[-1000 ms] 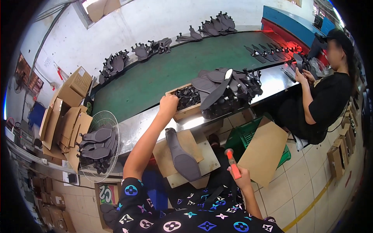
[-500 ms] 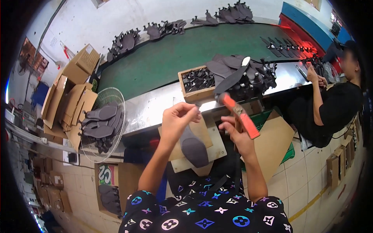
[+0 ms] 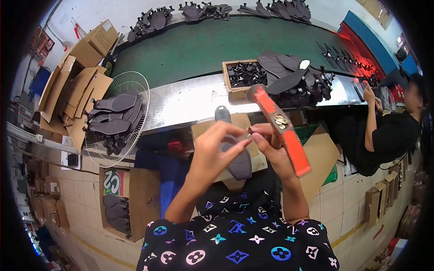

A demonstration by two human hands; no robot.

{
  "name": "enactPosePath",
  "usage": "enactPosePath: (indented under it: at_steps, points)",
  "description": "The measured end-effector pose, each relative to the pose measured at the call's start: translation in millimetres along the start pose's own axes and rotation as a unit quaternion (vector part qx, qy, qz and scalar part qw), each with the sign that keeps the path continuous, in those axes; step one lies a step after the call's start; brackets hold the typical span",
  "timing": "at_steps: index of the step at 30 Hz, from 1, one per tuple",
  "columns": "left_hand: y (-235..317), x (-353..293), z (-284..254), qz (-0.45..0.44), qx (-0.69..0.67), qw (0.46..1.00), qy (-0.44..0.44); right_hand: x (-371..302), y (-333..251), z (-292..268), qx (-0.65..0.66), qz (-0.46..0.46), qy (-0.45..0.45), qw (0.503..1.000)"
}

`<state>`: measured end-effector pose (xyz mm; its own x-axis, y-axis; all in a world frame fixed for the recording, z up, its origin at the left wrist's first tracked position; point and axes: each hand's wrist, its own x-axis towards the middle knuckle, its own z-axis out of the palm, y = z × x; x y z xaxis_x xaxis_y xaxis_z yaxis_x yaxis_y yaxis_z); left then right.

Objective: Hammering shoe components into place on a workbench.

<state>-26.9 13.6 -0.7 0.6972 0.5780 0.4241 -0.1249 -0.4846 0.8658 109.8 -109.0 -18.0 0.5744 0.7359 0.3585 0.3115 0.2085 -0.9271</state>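
Note:
My left hand is closed in a pinch, thumb and forefinger meeting at a small dark piece too small to name. Close against it, my right hand pinches at the same piece with its fingertips while gripping a hammer. The hammer's red head points up, and its handle is mostly hidden by the hand. Below both hands, a dark grey shoe sole lies across a pale board topped with cardboard over my lap. My left hand covers the sole's middle.
A wooden box of small black parts stands on the metal table edge beside piled soles. More soles lie in a wire fan guard at left and along the green belt. A co-worker sits at right.
My hands have come together, the right moving left until its fingertips meet the left's at the small piece. The hammer has turned and risen slightly in view. The view has shifted.

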Motion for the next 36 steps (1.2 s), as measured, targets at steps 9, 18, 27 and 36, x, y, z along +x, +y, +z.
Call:
enactPosePath:
  at_steps: [9, 18, 27, 36]
  points:
    - [-167.1, 27.0, -2.4, -0.058, 0.148, 0.987, 0.032, 61.4, 70.6, 15.8, -0.078, 0.057, -0.057, 0.994]
    - [-152.3, -0.4, -2.6, -0.041, 0.183, 0.982, -0.031, 64.8, 97.1, 27.8, -0.089, 0.025, -0.174, 0.980]
    - [-136.5, -0.6, -6.6, -0.022, 0.173, 0.985, -0.016, 63.7, 91.0, 24.9, -0.157, -0.148, -0.198, 0.956]
    - [-135.0, 1.0, -9.2, -0.077, 0.016, 0.997, 0.004, 36.4, 50.9, 20.0, -0.133, -0.028, -0.078, 0.988]
